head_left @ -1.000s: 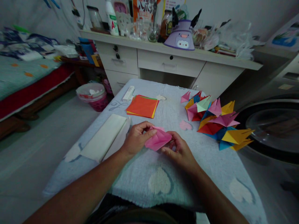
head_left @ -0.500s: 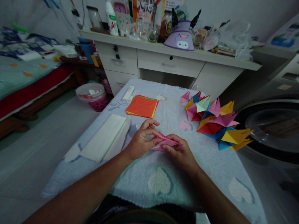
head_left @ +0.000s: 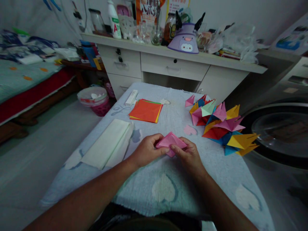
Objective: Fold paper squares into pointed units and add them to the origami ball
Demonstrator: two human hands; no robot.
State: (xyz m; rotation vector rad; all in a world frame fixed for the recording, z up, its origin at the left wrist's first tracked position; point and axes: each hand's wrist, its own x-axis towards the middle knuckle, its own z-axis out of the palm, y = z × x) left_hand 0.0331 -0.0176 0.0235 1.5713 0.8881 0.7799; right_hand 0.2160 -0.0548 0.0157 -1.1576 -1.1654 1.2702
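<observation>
A piece of pink origami paper (head_left: 171, 140), folded into a diamond shape, is held between both hands above the table. My left hand (head_left: 150, 147) grips its left corner, thumb in front and fingers behind. On the right corner, my right hand (head_left: 189, 151) pinches it the same way, its thumb near the middle of the paper. Beyond the hands lies a stack of square coloured paper (head_left: 145, 110), orange on top with yellow and green edges showing. Several folded paper pieces (head_left: 216, 120) in pink, yellow, red, blue and pale green lie in a heap to the right.
A folded whitish cloth or paper (head_left: 107, 142) lies at the left of the cloth-covered table (head_left: 166, 189), with a small white box (head_left: 131, 98) behind it. A cluttered white desk (head_left: 173, 65) stands beyond. A pink bin (head_left: 93, 99) is on the floor; a washing machine (head_left: 284, 134) stands right.
The pink paper has turned to show a broad diamond face. My left fingers, raised and spread before, have closed on its left corner. The camera has shifted slightly.
</observation>
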